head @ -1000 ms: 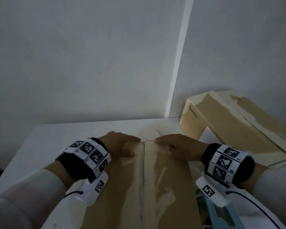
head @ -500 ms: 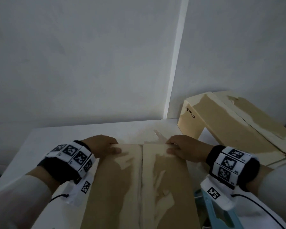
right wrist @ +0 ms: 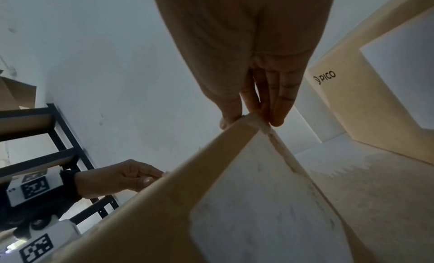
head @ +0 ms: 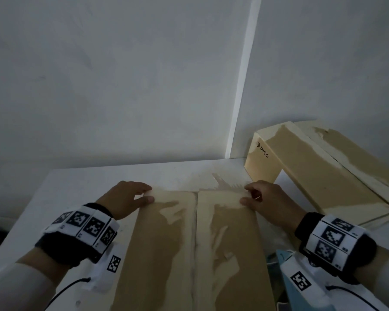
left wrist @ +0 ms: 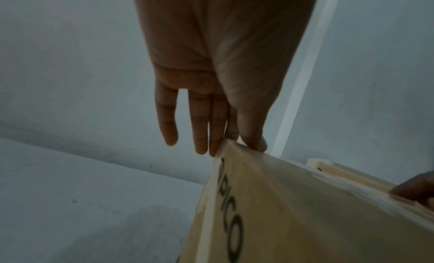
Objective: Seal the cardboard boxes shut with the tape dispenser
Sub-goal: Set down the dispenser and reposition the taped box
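Observation:
A brown cardboard box (head: 166,243) lies in front of me on the white table, its two top flaps closed and meeting at a centre seam. My left hand (head: 126,198) holds the far left corner, thumb on top and fingers over the far edge (left wrist: 211,100). My right hand (head: 267,198) pinches the far right corner the same way (right wrist: 258,63). No tape shows along the seam. A light blue tape dispenser (head: 283,265) lies at the box's right side, mostly hidden by my right wrist.
A second cardboard box (head: 312,176) marked PICO sits at the back right against the wall. The white table (head: 76,187) ends at walls behind and to the right. A black metal shelf (right wrist: 58,137) stands beyond the table's left side.
Both hands have slid apart from the centre seam along the far edge to the box's two far corners. The box stays closed.

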Demonstrator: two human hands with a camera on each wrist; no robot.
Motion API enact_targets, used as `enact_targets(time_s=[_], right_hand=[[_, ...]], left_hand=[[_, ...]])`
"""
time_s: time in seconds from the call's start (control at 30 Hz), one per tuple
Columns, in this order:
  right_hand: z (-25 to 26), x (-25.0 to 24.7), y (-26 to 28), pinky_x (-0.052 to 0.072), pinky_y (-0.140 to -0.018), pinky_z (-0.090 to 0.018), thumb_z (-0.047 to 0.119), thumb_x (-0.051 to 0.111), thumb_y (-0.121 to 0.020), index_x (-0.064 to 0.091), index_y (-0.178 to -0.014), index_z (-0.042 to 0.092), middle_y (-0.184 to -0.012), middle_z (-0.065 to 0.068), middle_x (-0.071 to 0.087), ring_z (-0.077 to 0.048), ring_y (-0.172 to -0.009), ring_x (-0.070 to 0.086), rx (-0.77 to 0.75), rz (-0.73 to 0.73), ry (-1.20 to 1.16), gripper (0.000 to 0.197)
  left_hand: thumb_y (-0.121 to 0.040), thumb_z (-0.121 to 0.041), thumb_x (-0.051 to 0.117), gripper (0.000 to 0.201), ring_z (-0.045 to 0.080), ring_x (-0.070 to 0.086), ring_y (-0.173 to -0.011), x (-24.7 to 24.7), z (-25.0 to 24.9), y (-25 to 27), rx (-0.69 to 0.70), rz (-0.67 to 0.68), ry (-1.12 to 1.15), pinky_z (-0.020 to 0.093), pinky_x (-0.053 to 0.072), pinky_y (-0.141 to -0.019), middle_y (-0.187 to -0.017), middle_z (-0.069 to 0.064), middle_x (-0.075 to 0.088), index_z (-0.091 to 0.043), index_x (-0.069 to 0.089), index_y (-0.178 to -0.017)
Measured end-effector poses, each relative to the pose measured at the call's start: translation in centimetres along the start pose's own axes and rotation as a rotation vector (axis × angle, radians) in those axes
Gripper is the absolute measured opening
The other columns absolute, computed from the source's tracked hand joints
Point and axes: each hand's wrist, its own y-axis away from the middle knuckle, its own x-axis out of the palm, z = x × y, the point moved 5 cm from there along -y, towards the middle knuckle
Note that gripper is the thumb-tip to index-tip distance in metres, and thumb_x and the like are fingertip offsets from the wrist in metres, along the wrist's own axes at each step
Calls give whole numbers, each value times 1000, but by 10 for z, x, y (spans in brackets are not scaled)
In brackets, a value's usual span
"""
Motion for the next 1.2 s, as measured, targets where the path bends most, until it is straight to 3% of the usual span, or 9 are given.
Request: enact_targets(time_s=[0.2, 0.43, 0.57, 0.7, 0.83, 0.97, 1.03, 1.13, 1.2], right_hand=[[2, 6, -8, 37, -101, -30, 17, 53, -91, 50, -129, 6, -134, -11, 53, -23, -120, 50, -41, 86, 52, 39], [7, 8, -17, 35, -92, -19, 13, 48, -94, 50, -129, 7, -134, -10, 54, -20, -120, 51, -32, 198, 106, 36], [2, 5, -16, 38, -95, -22, 19, 54, -91, 48, -130, 7, -133, -11, 54, -20, -119, 52, 8, 189, 68, 41], [-6, -1, -6, 42, -88, -24, 24, 59, -88, 54, -123, 5, -118, -11, 62, -19, -103, 58, 72, 89, -5, 40], [-4, 1, -8, 44, -84, -28, 25, 54, -91, 61, -112, 5, -103, -7, 63, -21, -99, 58, 51, 124, 58, 29], [-8, 5, -12, 40, -67, -23, 25, 50, -93, 59, -77, 17, -76, 4, 54, -13, -74, 54, 71, 171, 25, 20], [-10, 7, -12, 45, -74, -29, 27, 49, -93, 60, -84, 13, -79, 0, 57, -18, -79, 57, 84, 166, -1, 20], [-12, 8, -7, 46, -88, -35, 29, 46, -94, 58, -107, 7, -102, -8, 63, -23, -97, 59, 88, 153, -10, 27], [-13, 11, 4, 46, -95, -36, 26, 44, -95, 57, -113, 11, -112, -5, 64, -19, -103, 58, 52, 198, -55, 26]], left_hand=[[-92, -26, 52, 42, 19, 53, -119, 2, -4, -6, 7, 106, 61, 21, 37, -93, -132, 6, 53, -13, 47, -132], [-96, -22, 44, 33, 20, 49, -118, 2, -7, -18, 29, 219, -39, 29, 37, -98, -130, 6, 53, -13, 51, -126], [-95, -22, 46, 34, 19, 49, -121, 3, -7, -21, 29, 213, -35, 26, 36, -98, -134, 7, 51, -12, 49, -128], [-91, -35, 51, 43, 19, 51, -120, 1, 3, -21, -34, 153, -69, 26, 37, -96, -132, 8, 54, -12, 50, -128], [-92, -37, 48, 38, 22, 54, -112, 3, 5, -20, -19, 109, -62, 23, 34, -82, -120, 7, 60, -9, 57, -117], [-93, -31, 49, 35, 21, 53, -114, 6, 1, -18, -23, 85, -12, 21, 33, -83, -126, 8, 57, -8, 55, -119], [-94, -31, 47, 38, 22, 51, -116, 7, 2, -18, -47, 82, -17, 24, 35, -87, -129, 10, 54, -7, 51, -123], [-95, -32, 43, 42, 22, 48, -122, 10, 3, -9, -70, 71, 10, 27, 36, -94, -135, 10, 50, -7, 45, -130], [-96, -34, 39, 53, 21, 45, -127, 16, 3, 5, -74, 134, 51, 28, 35, -100, -143, 10, 42, -8, 29, -141]])
